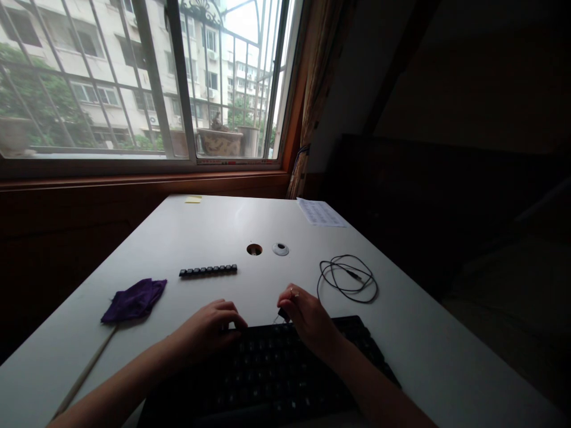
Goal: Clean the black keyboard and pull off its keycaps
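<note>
At the far left, a barred window [134, 89] lets in daylight above the tabletop [156, 249]. Below it, a pale rod [89, 370] slants away from the near left edge, its far end meeting a crumpled purple cloth [132, 301]. Further back lies a yellow note [193, 200], close to the far edge. Nearer me, a row of dark keycaps [207, 271] sits side by side in a slightly tilted line, just beyond my left hand [213, 328]. The fingers of that hand are bent and touch the top edge of the black keyboard [263, 362], which lies flat right in front of me, partly under my forearms; I cannot tell whether they grip it or merely rest there. Beyond the keyboard is a round hole [254, 250], with a pale ring-shaped cover [281, 249] just to its right. My right hand [303, 316] is above the keyboard's upper edge, fingers pinched around a small dark piece [282, 313]; thin wire-like lines show below it, too fine to make out. Right of that, a thin black cable [372, 291] lies in loose loops, and behind it a printed sheet [322, 213] rests at the tabletop's far right corner.
</note>
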{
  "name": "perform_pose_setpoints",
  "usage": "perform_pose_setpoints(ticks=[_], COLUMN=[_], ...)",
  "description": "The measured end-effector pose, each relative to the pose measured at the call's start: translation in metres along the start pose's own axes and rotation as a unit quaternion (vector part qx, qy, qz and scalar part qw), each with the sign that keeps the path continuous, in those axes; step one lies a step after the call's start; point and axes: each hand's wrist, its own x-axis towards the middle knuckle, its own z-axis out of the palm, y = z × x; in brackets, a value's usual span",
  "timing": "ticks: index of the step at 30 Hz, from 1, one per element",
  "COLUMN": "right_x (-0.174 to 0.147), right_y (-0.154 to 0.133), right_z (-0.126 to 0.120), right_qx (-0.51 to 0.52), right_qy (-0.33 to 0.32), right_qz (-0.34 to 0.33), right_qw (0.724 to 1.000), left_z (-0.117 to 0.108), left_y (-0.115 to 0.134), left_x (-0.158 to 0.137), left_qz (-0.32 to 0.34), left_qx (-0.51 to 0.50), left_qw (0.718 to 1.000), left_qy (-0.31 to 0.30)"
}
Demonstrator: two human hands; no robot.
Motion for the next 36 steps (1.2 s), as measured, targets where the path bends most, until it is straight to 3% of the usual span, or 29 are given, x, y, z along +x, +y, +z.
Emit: perform_pose_setpoints(ticks=[13, 21, 36], right_x=[-0.004, -0.009, -0.011], right_y=[0.008, 0.014, 0.016], right_z=[0.010, 0.017, 0.025], right_qx=[-0.025, -0.123, -0.297], right_qy=[-0.056, -0.104, -0.078], right_qz=[-0.006, 0.034, 0.007], right_qw=[0.998, 0.986, 0.952], left_z=[-0.002, -0.001, -0.002], left_y=[0.006, 0.005, 0.007], left_x=[0.000, 0.000, 0.001], left_qz=[-0.020, -0.015, -0.034], left_qx=[0.004, 0.008, -0.005], left_qw=[1.000, 1.000, 0.999], left_qy=[-0.010, -0.006, -0.011])
